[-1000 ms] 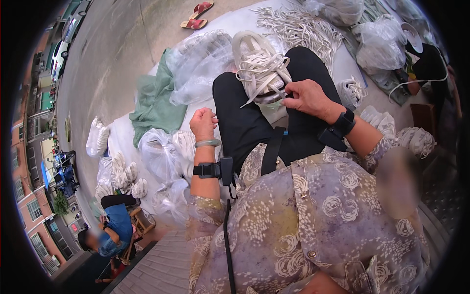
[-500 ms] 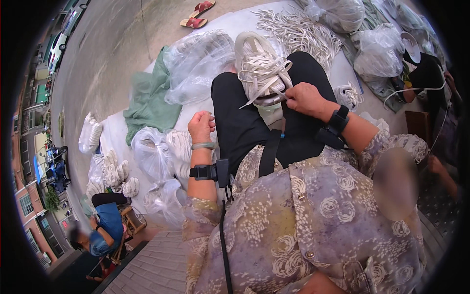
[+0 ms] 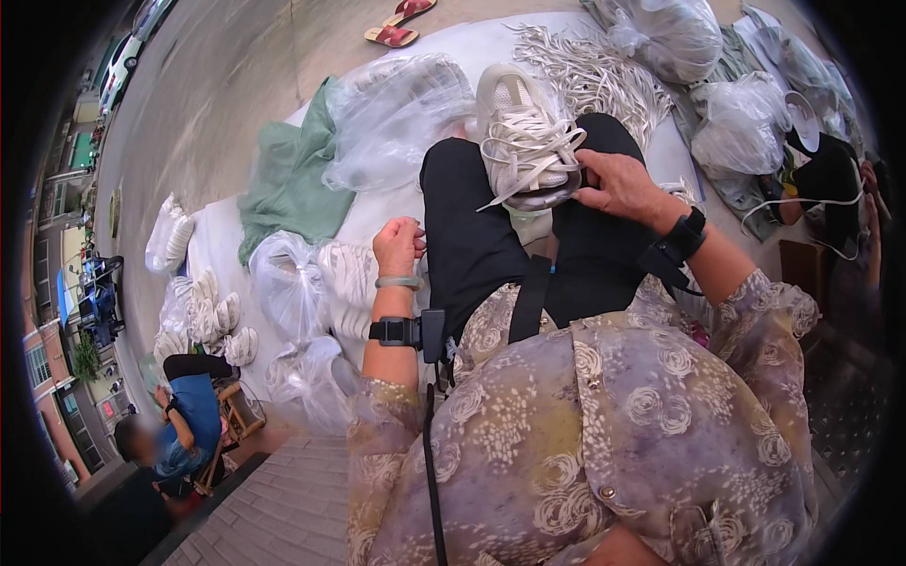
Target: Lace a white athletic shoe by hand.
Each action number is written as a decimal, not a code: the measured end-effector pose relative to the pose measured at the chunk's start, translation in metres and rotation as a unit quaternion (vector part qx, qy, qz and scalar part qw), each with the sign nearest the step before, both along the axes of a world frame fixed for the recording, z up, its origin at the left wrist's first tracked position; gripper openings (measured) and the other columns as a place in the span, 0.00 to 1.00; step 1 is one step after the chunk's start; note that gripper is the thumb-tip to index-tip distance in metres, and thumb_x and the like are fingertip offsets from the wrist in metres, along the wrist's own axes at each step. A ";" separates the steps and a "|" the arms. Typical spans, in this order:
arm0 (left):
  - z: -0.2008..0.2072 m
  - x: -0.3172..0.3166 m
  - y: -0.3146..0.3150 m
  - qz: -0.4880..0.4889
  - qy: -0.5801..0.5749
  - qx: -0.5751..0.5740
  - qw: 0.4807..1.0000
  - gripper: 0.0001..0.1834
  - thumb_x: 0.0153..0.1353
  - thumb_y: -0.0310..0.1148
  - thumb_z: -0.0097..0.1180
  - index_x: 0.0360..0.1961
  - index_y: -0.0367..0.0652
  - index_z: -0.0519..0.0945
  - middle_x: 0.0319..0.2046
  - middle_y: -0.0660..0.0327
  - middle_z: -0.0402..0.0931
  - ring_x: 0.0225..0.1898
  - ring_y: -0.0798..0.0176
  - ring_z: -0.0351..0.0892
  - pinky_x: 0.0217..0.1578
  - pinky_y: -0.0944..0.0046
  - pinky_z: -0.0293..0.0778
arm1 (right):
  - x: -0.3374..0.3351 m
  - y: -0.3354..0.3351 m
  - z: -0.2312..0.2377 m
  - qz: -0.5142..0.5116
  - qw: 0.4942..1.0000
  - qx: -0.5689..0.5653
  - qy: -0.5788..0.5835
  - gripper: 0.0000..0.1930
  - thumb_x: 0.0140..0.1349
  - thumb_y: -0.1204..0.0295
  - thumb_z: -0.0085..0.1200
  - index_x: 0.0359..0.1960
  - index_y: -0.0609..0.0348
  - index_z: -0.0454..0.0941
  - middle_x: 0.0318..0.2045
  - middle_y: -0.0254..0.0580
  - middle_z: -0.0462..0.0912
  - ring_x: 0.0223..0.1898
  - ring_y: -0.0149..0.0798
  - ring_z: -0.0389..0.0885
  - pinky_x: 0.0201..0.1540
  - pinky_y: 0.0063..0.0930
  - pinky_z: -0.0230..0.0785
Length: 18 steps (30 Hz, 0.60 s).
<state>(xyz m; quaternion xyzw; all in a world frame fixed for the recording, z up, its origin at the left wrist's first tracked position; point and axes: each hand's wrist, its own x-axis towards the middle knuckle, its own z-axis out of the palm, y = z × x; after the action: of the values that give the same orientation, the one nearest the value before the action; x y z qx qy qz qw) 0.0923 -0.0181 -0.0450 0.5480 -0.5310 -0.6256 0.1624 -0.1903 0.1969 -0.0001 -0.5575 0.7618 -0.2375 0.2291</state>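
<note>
- Off-white mesh sneaker with flat white laces, head view: located between the knees of the black trousers, toe pointed away; laces loosely crossed and untied.
- Right hand: thumb and forefinger placed at the shoe's collar; whether lace or rim is pinched cannot be told.
- Left hand: fingers curled together beside the left thigh, nothing seen in it.
- Change: little noted over the last second; view slightly shifted, right hand kept at the collar, so lacing appears unadvanced.
- Surface: whitish ground sheet, bearing a heap of loose white laces, green cloth and clear plastic bag.
- Surroundings: grey concrete ground, red sandals; blue-shirted person seated at lower left.
</note>
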 end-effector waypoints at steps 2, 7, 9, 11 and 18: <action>0.001 -0.002 -0.004 -0.005 0.002 0.005 1.000 0.08 0.55 0.34 0.53 0.28 0.40 0.75 0.21 0.64 0.73 0.16 0.74 0.69 0.16 0.76 0.65 | 0.010 -0.009 -0.008 -0.023 0.996 -0.031 0.081 0.13 0.48 0.67 0.48 0.34 0.59 0.66 0.26 0.45 0.75 0.30 0.49 0.76 0.31 0.40 0.67; 0.005 -0.011 -0.007 0.003 0.042 0.010 0.999 0.07 0.54 0.33 0.53 0.28 0.41 0.75 0.20 0.65 0.73 0.16 0.75 0.69 0.16 0.77 0.64 | 0.013 -0.013 -0.019 -0.032 0.989 -0.031 0.142 0.09 0.50 0.70 0.45 0.31 0.60 0.65 0.26 0.48 0.75 0.29 0.50 0.75 0.32 0.40 0.67; 0.007 -0.017 -0.005 -0.004 0.043 0.006 0.999 0.06 0.54 0.32 0.53 0.28 0.41 0.76 0.20 0.65 0.73 0.16 0.75 0.69 0.16 0.77 0.64 | 0.016 -0.012 -0.023 -0.038 0.984 -0.068 0.158 0.06 0.50 0.71 0.45 0.26 0.60 0.64 0.21 0.49 0.74 0.26 0.49 0.75 0.31 0.39 0.68; 0.009 -0.027 0.001 -0.013 0.045 0.006 0.999 0.05 0.53 0.32 0.54 0.27 0.41 0.76 0.19 0.66 0.73 0.16 0.75 0.69 0.16 0.77 0.64 | 0.015 -0.008 -0.022 -0.082 0.982 -0.059 0.162 0.06 0.50 0.72 0.45 0.26 0.60 0.65 0.20 0.48 0.73 0.26 0.49 0.75 0.31 0.39 0.68; 0.021 -0.066 -0.003 -0.089 0.063 -0.125 0.986 0.05 0.53 0.29 0.54 0.27 0.39 0.76 0.20 0.65 0.73 0.18 0.74 0.70 0.20 0.75 0.65 | -0.003 0.006 0.013 -0.226 0.969 -0.081 -0.053 0.05 0.52 0.74 0.41 0.23 0.63 0.69 0.17 0.46 0.73 0.20 0.41 0.75 0.24 0.33 0.68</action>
<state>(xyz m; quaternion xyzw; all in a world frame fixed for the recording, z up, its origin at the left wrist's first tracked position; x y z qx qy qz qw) 0.0267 -0.0212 -0.0237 0.4334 -0.6404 -0.5995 0.2067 -0.1929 0.2027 0.0133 -0.3744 0.8329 -0.3731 0.1642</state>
